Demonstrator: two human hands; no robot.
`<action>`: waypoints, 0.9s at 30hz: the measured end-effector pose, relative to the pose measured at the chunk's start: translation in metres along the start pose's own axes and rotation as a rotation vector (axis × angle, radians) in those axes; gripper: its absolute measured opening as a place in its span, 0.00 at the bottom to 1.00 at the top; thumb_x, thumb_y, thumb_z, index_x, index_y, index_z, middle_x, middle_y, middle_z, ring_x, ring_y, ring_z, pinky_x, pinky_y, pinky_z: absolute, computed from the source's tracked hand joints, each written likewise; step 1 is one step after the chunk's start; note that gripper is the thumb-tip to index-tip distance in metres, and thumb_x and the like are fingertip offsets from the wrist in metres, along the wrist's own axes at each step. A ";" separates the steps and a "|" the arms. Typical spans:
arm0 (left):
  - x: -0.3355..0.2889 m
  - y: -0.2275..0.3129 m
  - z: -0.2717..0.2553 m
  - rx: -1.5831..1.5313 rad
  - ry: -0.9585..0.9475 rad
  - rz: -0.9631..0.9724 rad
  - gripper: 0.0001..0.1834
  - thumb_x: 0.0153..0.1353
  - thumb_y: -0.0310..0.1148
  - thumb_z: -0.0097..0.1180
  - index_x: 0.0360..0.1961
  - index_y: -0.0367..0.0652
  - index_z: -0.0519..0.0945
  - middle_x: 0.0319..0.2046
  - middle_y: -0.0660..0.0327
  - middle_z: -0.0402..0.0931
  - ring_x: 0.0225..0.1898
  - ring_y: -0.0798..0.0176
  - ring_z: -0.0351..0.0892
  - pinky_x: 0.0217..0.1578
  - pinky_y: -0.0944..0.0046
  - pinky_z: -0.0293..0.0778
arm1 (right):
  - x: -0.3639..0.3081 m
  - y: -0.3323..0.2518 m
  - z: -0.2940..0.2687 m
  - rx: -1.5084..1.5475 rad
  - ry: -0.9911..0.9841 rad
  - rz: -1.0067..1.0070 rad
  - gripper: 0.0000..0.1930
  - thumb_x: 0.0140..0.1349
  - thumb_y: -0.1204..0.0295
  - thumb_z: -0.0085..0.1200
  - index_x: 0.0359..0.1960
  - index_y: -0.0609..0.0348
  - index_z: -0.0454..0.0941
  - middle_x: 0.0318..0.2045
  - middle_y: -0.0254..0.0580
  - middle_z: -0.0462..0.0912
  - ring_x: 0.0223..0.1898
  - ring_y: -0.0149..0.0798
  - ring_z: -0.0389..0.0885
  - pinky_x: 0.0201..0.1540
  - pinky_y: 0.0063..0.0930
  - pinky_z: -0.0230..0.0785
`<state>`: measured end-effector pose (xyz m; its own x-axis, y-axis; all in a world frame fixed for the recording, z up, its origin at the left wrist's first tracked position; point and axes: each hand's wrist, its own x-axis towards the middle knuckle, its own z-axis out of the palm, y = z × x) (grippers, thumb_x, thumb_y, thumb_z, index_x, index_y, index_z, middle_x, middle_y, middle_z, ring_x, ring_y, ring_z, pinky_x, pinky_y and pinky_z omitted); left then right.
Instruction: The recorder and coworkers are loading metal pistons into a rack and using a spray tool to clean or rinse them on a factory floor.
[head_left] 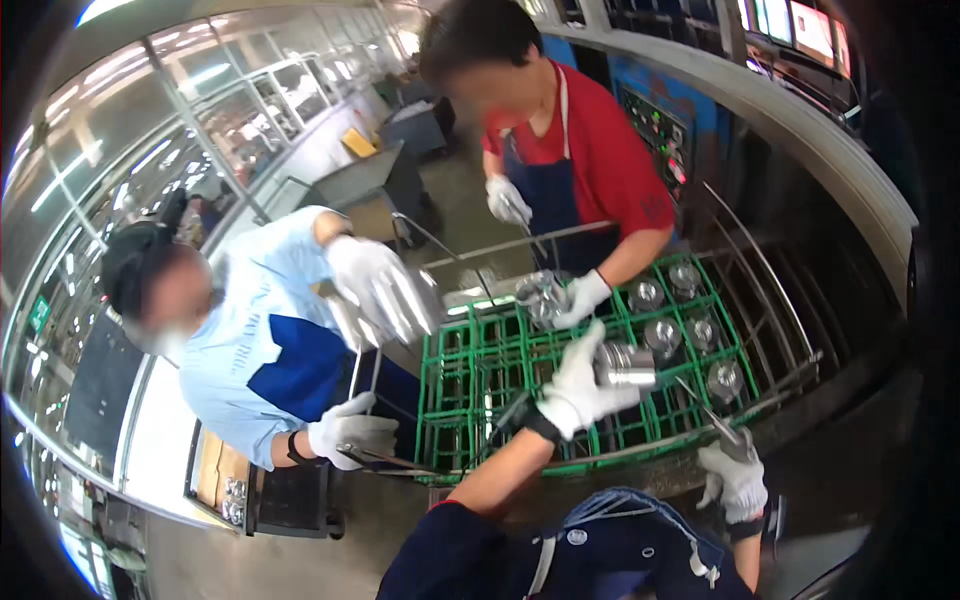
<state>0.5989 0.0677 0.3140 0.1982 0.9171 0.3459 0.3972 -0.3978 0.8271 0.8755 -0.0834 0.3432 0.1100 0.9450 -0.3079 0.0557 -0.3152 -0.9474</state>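
My left hand [582,388], in a white glove, is closed round a shiny glass cup [626,366] and holds it on its side above the green wire rack [470,385]. Below and to the right, my gloved right hand [733,482] grips a slim metal tool [737,444] that looks like tongs. Its thin arms reach toward the rack's near right edge. Several glasses [662,336] stand in the rack's right-hand cells, with one glass [725,380] near the tool's tip. The left cells show bare green wire.
Opposite me, a co-worker in red has a gloved hand [582,298] on glassware at the rack. At left, another co-worker holds several shiny glasses [405,300] over the rack's left end. Metal rails [765,270] border the rack; a grey cart [365,175] stands behind.
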 end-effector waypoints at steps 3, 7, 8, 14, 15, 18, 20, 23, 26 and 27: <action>0.038 -0.017 -0.010 -1.451 -0.011 -0.613 0.42 0.48 0.39 0.73 0.62 0.36 0.65 0.52 0.47 0.74 0.52 0.49 0.78 0.52 0.56 0.77 | 0.001 -0.036 0.019 -0.047 -0.342 0.135 0.15 0.53 0.73 0.64 0.41 0.68 0.77 0.25 0.37 0.80 0.17 0.28 0.74 0.17 0.23 0.68; 0.026 0.005 -0.041 -1.670 -0.029 -0.539 0.33 0.63 0.59 0.50 0.60 0.46 0.68 0.50 0.45 0.75 0.41 0.45 0.83 0.30 0.47 0.85 | 0.008 -0.041 0.033 -0.018 -0.092 0.026 0.22 0.53 0.71 0.64 0.49 0.68 0.76 0.28 0.36 0.82 0.17 0.27 0.73 0.17 0.23 0.68; 0.024 -0.013 -0.050 -1.703 -0.174 -0.572 0.36 0.63 0.64 0.42 0.61 0.47 0.68 0.52 0.45 0.75 0.43 0.41 0.81 0.25 0.42 0.83 | 0.011 -0.039 0.033 0.036 -0.111 0.118 0.22 0.53 0.71 0.65 0.49 0.68 0.76 0.32 0.38 0.85 0.17 0.27 0.74 0.17 0.22 0.67; 0.022 -0.018 -0.040 -1.643 0.099 -0.611 0.41 0.61 0.67 0.42 0.65 0.47 0.65 0.56 0.42 0.71 0.47 0.37 0.79 0.34 0.43 0.83 | 0.000 -0.036 0.044 0.063 -0.131 0.198 0.22 0.52 0.72 0.68 0.48 0.70 0.77 0.31 0.40 0.85 0.15 0.28 0.74 0.16 0.23 0.68; 0.020 -0.011 -0.037 -1.593 0.153 -0.605 0.40 0.62 0.66 0.42 0.65 0.48 0.65 0.56 0.44 0.72 0.50 0.41 0.78 0.39 0.42 0.82 | 0.002 -0.034 0.044 0.131 -0.044 0.174 0.24 0.53 0.72 0.68 0.50 0.70 0.76 0.30 0.38 0.84 0.15 0.27 0.74 0.16 0.23 0.68; 0.012 -0.037 -0.036 -1.507 -0.130 -0.385 0.40 0.62 0.60 0.51 0.66 0.42 0.63 0.58 0.48 0.72 0.54 0.45 0.76 0.48 0.41 0.80 | -0.003 -0.037 0.044 0.136 -0.094 0.111 0.27 0.54 0.68 0.68 0.54 0.68 0.74 0.25 0.34 0.79 0.14 0.26 0.71 0.15 0.22 0.66; 0.010 -0.046 -0.040 -1.445 -0.284 -0.307 0.42 0.60 0.52 0.59 0.67 0.36 0.60 0.59 0.47 0.71 0.54 0.45 0.77 0.47 0.42 0.80 | 0.005 -0.044 0.043 -0.003 -0.194 0.166 0.26 0.54 0.67 0.66 0.53 0.65 0.76 0.23 0.34 0.78 0.13 0.26 0.70 0.14 0.22 0.66; 0.014 -0.047 -0.039 -1.219 -0.405 -0.250 0.41 0.57 0.46 0.62 0.65 0.33 0.61 0.56 0.46 0.73 0.51 0.46 0.80 0.45 0.47 0.82 | 0.017 -0.036 0.044 0.002 -0.204 0.111 0.23 0.55 0.68 0.63 0.51 0.65 0.76 0.21 0.33 0.77 0.12 0.26 0.69 0.13 0.22 0.66; 0.014 -0.043 -0.037 -1.215 -0.381 -0.331 0.48 0.49 0.33 0.67 0.68 0.35 0.55 0.53 0.46 0.76 0.46 0.50 0.82 0.38 0.56 0.81 | 0.028 -0.037 0.045 0.014 -0.317 0.106 0.22 0.54 0.68 0.63 0.49 0.66 0.76 0.17 0.33 0.74 0.12 0.28 0.69 0.12 0.22 0.69; 0.014 -0.035 -0.032 -1.168 -0.360 -0.331 0.56 0.44 0.30 0.70 0.72 0.39 0.49 0.53 0.48 0.75 0.44 0.52 0.83 0.33 0.60 0.81 | 0.033 -0.024 0.042 0.134 -0.386 0.138 0.24 0.54 0.70 0.64 0.52 0.67 0.74 0.23 0.35 0.76 0.14 0.26 0.70 0.12 0.22 0.66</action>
<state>0.5591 0.0954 0.3038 0.5455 0.8359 0.0603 -0.5142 0.2770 0.8117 0.8359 -0.0408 0.3523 -0.2730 0.8662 -0.4185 -0.0653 -0.4507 -0.8903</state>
